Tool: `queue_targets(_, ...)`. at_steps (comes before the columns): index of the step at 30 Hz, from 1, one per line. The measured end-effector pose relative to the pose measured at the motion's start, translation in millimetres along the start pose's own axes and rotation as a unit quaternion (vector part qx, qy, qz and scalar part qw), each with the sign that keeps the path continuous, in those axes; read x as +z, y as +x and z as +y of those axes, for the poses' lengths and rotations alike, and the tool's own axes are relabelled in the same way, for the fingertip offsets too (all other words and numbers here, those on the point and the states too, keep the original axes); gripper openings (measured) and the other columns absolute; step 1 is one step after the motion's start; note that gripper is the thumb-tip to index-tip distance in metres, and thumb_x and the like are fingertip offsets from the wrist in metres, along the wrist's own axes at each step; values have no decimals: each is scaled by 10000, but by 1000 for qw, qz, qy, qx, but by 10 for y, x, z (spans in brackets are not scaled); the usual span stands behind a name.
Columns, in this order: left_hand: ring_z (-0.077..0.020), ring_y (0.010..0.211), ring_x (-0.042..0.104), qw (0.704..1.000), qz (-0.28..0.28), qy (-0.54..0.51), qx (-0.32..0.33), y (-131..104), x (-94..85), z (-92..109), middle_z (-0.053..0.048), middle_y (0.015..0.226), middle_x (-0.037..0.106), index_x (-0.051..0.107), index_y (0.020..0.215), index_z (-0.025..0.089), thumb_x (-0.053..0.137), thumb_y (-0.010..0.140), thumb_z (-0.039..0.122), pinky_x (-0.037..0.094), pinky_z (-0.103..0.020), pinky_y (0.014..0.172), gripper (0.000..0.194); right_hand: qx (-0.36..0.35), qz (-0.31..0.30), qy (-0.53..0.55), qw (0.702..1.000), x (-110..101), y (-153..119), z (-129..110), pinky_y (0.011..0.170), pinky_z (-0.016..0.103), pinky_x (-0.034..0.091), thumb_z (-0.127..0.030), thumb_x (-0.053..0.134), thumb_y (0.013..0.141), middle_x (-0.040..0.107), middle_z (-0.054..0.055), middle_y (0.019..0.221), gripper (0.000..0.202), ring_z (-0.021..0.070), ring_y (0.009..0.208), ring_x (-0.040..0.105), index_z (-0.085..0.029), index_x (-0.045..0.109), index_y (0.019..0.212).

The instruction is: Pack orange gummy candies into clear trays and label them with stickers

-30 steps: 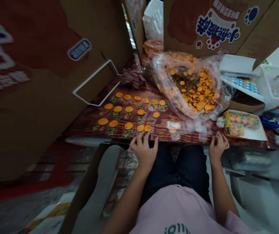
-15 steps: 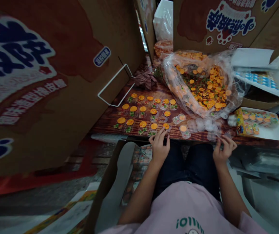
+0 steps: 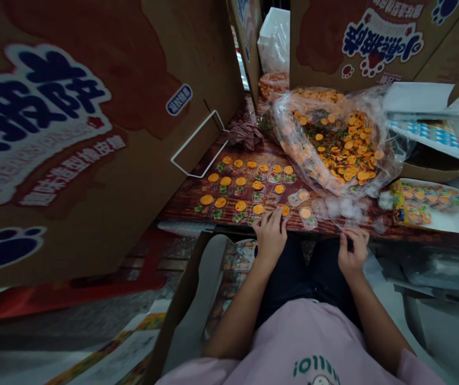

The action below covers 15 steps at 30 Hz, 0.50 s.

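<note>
My left hand (image 3: 270, 235) reaches to the table's front edge, open, its fingers loosely bent and their tips against a clear tray with an orange disc (image 3: 285, 210). My right hand (image 3: 354, 250) is closed in a pinch on a thin clear plastic piece (image 3: 338, 226), faint against the dark table. Between the hands lies a clear tray with a pale orange disc (image 3: 305, 214); another such tray (image 3: 298, 197) sits just behind it. Rows of small clear trays with orange discs (image 3: 240, 206) and green bits spread to the left. Several nested clear pieces (image 3: 348, 207) lie behind my right hand.
An opened plastic bag (image 3: 331, 184) of orange discs and green bits stands behind the trays. A yellow display box (image 3: 435, 206) with packed pieces is at right. Large cardboard cartons (image 3: 141, 139) wall the left and back. A white wire frame (image 3: 189, 175) and crumpled dark wrapping (image 3: 245, 135) are at left.
My right hand has moved left, toward my left hand, with the clear plastic piece. Another clear piece now shows on the table where it was. My left hand stays by the same tray.
</note>
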<state>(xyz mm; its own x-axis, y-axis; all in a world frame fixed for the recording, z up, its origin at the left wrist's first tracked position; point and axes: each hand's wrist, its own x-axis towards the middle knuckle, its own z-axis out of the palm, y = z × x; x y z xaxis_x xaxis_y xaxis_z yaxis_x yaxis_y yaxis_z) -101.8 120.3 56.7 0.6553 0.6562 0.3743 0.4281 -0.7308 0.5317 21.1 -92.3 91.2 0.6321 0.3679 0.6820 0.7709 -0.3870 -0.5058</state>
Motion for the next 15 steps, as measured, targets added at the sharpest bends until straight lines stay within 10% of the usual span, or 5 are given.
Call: queue_targets(15,-284,1480,477,988,-53,-98,102,-12,-54,-168,-216,1609,444,449,1529,135,511,1035,275,447,-454,1170,517,107,-269,196,937,510,513,-273,960,416,561,-289,496,998,753,109,1195,336,243,1083,707,-205,675,1270)
